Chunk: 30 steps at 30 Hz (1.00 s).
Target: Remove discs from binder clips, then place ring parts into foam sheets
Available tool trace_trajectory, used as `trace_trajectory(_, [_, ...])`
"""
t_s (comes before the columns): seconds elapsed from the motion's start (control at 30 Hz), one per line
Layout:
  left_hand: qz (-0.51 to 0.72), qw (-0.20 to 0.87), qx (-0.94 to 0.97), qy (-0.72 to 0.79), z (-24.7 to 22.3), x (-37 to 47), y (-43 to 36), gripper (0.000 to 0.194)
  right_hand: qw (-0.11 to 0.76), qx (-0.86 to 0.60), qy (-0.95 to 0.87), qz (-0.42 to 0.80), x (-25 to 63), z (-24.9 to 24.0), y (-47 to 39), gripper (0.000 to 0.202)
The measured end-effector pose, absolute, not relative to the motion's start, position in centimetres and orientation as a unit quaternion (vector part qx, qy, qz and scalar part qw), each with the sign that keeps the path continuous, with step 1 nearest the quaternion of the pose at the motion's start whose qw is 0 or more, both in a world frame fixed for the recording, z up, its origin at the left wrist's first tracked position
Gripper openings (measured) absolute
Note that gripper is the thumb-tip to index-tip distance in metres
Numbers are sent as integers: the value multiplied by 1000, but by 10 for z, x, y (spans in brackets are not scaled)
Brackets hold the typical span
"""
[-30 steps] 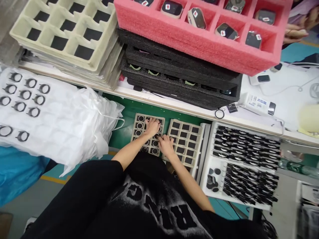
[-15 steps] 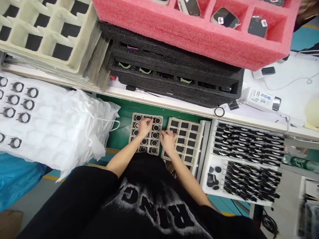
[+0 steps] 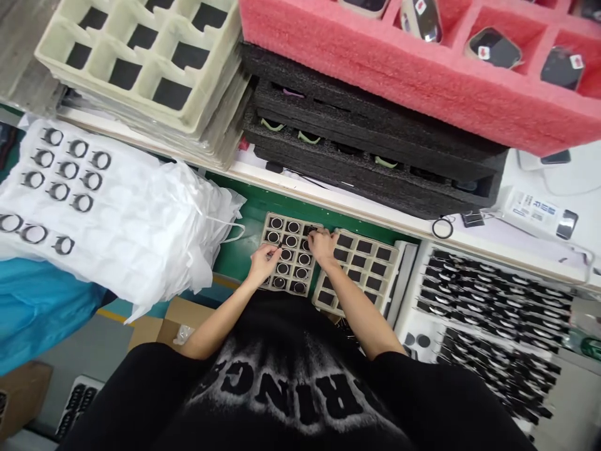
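A beige compartment tray (image 3: 307, 293) holds several dark rings with pale rims, one to a cell. My left hand (image 3: 263, 263) is at its left edge, thumb and fingers pinched on something small and dark that I cannot make out. Over the upper right cells, my right hand (image 3: 323, 245) has its fingers bent together; what they grip, if anything, is hidden. Beside it on the right lies a second beige tray (image 3: 387, 282), its visible cells showing dark bottoms; my right wrist crosses its left side.
To the left, a white-wrapped stack (image 3: 141, 225) carries several dark rings. Beige trays (image 3: 197, 119), black foam layers (image 3: 366, 144) and a pink foam box (image 3: 413, 81) stand on the shelf ahead. Rows of black parts (image 3: 493, 282) lie at right. A cardboard box (image 3: 173, 319) sits below left.
My left hand has moved from the upper middle cells to the tray's left edge. My right hand has gone up from between the trays to the upper right cells. The view has shifted left.
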<state>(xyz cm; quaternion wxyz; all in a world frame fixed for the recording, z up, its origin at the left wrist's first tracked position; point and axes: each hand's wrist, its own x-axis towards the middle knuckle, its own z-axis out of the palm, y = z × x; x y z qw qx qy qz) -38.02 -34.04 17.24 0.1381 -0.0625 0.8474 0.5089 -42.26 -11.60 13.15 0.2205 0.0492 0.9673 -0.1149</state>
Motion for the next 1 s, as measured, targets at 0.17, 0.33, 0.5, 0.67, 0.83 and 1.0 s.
trace_trajectory(0.17, [530, 134, -73, 834, 176, -365, -350, 26, 241, -51, 962, -116, -424, 142, -96, 38])
trace_trajectory(0.33, [536, 129, -79, 831, 177, -360, -353, 25, 251, -23, 956, -149, -426, 144, -98, 43])
trace_trajectory(0.5, [483, 129, -24, 865, 186, -353, -351, 21, 231, 81, 931, -271, -398, 164, -121, 44])
trace_trajectory(0.67, [419, 101, 105, 896, 208, -344, -341, 20, 284, 157, 702, -634, -342, 194, -153, 46])
trace_trajectory(0.83, [390, 92, 244, 883, 230, -344, -332, 25, 249, 262, 358, -861, -304, 207, -170, 40])
trace_trajectory(1.0, [344, 87, 347, 868, 246, -348, -329, 25, 194, 227, 340, -892, -296, 209, -170, 46])
